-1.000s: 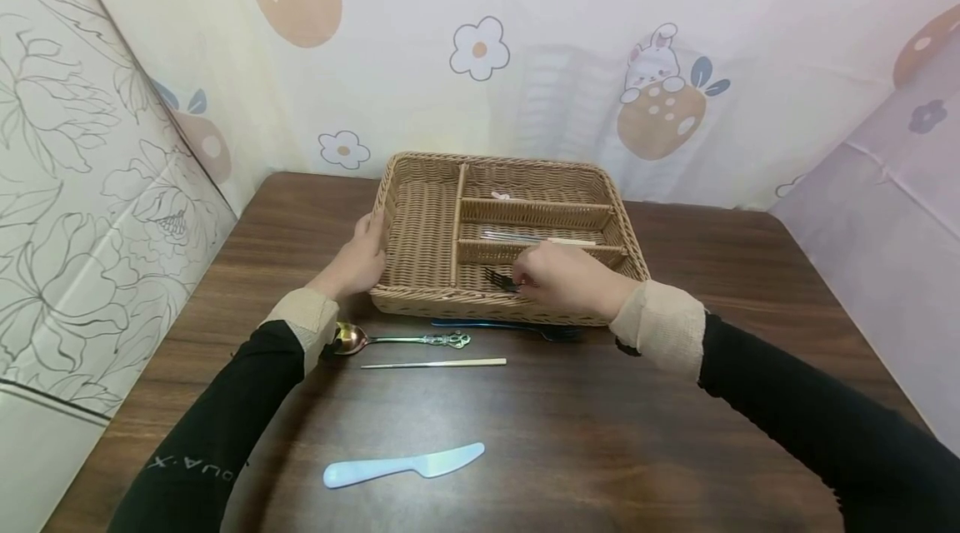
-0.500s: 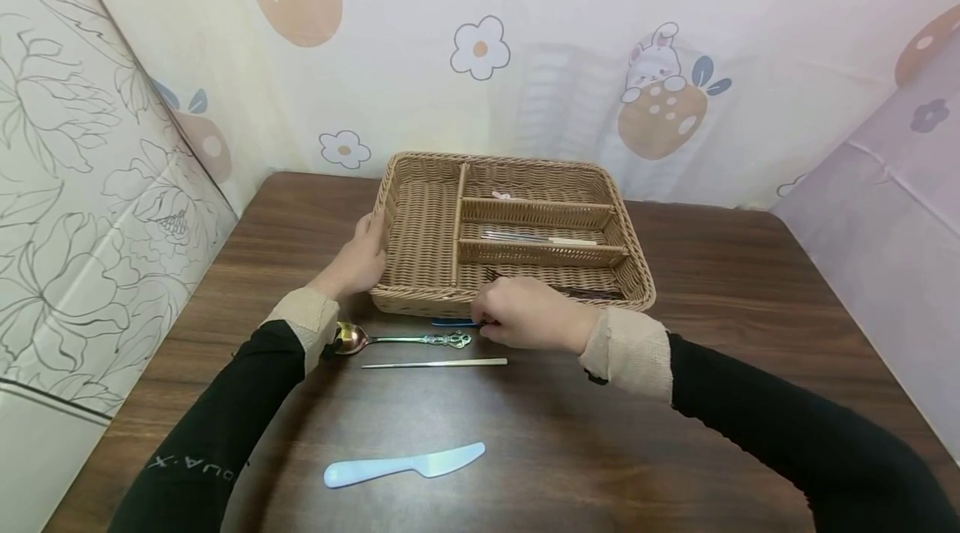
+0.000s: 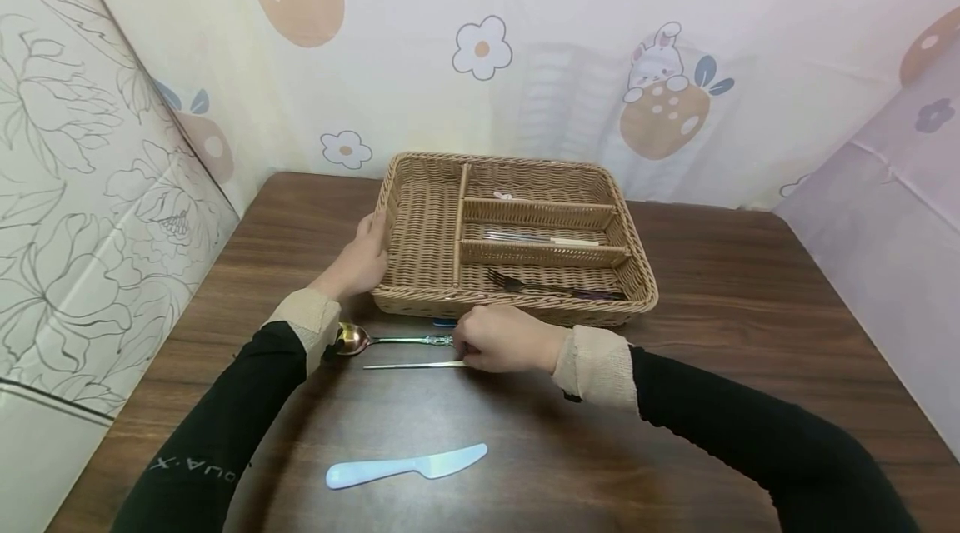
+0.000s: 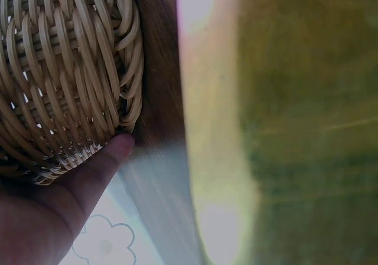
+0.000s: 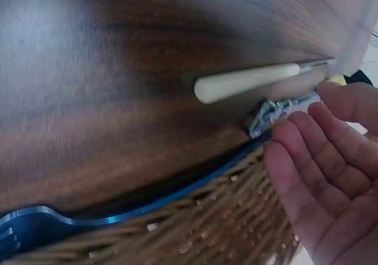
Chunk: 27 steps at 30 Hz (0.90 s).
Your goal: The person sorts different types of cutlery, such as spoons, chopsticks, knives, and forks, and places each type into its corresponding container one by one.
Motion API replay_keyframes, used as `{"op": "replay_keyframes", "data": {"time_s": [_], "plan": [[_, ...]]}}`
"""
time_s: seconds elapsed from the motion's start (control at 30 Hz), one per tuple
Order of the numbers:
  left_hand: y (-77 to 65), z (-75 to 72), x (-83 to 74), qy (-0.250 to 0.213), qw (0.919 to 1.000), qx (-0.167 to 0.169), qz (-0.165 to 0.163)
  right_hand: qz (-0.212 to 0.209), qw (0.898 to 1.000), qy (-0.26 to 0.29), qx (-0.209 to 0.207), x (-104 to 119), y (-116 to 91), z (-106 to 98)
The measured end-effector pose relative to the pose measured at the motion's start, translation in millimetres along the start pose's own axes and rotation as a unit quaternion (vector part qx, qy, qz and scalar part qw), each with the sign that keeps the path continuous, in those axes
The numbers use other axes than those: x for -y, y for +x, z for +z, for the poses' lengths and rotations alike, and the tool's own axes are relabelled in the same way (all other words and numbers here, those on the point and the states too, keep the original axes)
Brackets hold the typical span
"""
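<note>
My left hand (image 3: 357, 260) touches the outer left wall of the wicker basket (image 3: 420, 300); in the left wrist view a straight digit (image 4: 97, 173) lies against the weave. My right hand (image 3: 504, 339) hovers at the basket's front, over the ornate handle of a gold spoon (image 3: 354, 339) and the pale end of a chopstick (image 3: 412, 366). The right wrist view shows the fingers (image 5: 301, 141) loosely bent, thumb apart, nothing between them. A blue fork (image 5: 142, 210) lies along the basket's front wall, mostly hidden by the right hand in the head view.
A light blue knife (image 3: 405, 466) lies nearer on the table. Inside the basket, the front compartment holds a dark fork (image 3: 517, 283), the middle one thin metal and white sticks (image 3: 540, 239). A small pink-white item (image 3: 503, 196) shows in the back compartment. A patterned curtain (image 3: 570, 58) hangs behind.
My right hand has let go of the dark fork, which now lies in the front compartment. It has come out over the front rim and moved left and nearer. The left hand has stayed put.
</note>
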<state>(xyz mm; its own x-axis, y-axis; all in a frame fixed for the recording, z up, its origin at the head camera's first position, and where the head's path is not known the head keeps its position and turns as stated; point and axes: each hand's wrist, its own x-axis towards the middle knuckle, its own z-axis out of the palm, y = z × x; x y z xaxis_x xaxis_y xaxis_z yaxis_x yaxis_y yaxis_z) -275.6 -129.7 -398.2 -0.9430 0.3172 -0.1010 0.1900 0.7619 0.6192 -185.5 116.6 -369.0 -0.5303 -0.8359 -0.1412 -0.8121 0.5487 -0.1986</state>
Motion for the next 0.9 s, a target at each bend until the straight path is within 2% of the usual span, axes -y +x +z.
{"op": "replay_keyframes", "data": {"time_s": [0.33,0.9], "plan": [[-1.2,-0.2,-3.3,0.000,1.0000,-0.001,-0.002,0.009,1.000,0.014,0.024,-1,5,14],[-2.1,-0.2,-3.6,0.003,1.0000,-0.003,-0.007,0.013,1.000,0.004,0.000,3,8,26]]}}
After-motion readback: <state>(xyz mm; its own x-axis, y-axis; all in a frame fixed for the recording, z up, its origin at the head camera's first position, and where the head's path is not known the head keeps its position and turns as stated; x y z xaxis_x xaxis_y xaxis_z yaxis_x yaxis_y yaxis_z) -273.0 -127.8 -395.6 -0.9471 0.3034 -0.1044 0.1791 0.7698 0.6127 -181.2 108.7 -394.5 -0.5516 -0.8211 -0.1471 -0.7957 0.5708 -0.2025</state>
